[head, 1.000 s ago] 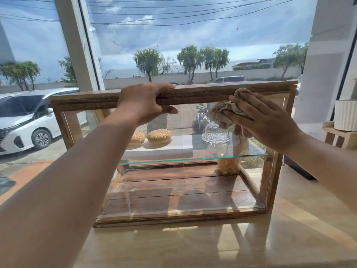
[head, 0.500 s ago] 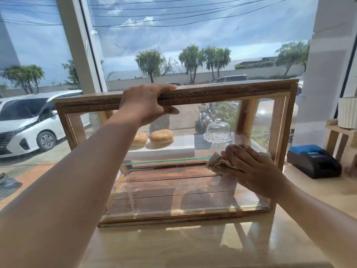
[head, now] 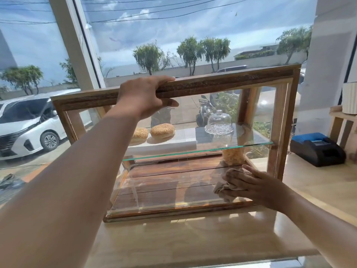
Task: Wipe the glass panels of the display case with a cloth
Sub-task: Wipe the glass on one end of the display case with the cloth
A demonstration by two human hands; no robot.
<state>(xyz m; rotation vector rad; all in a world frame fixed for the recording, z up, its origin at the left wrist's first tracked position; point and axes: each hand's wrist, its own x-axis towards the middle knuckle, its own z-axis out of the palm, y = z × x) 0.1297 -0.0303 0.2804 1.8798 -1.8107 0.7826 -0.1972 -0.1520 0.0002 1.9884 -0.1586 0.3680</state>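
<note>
Display case [head: 286, 120] sits on the counter [head: 173, 244] right in front of the person, and its long side runs from left to right. On the left, the left hand [head: 144, 97] is closed around the top wooden bar to hold the case. On the right, the right hand [head: 257, 187] lies flat and presses the cloth [head: 225, 187] on the near glass panel [head: 193, 144], low by the right corner, so I think the unwiped glass lies to its left.

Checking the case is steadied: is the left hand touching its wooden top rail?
Touching. The head view shows the left hand on the top rail of the case, fingers over its upper edge and thumb against its front.
</note>
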